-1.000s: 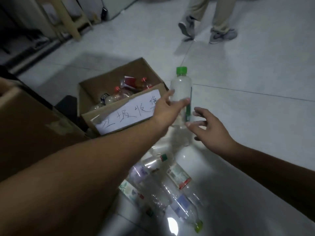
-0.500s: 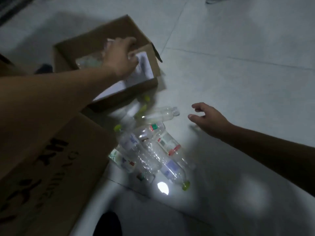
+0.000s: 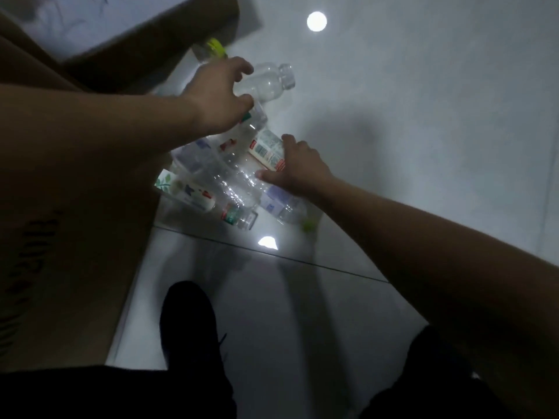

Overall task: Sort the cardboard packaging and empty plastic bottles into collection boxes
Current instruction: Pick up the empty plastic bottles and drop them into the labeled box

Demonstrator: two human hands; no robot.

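A: Plastic bottles (image 3: 230, 179), where?
B: Heaped on the floor (image 3: 423, 116) beside the collection box (image 3: 163, 49).
A: And the fingers?
B: The left hand (image 3: 220, 95) curls its fingers round a clear capless bottle (image 3: 267, 83); the right hand (image 3: 299, 167) grips a white-labelled bottle (image 3: 267, 149) in the heap.

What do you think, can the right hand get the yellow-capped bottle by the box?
Probably not easily. The yellow-capped bottle lies farther off, beside the cardboard box, and the left hand, gripping a clear bottle, crosses the way. The right hand holds a labelled bottle.
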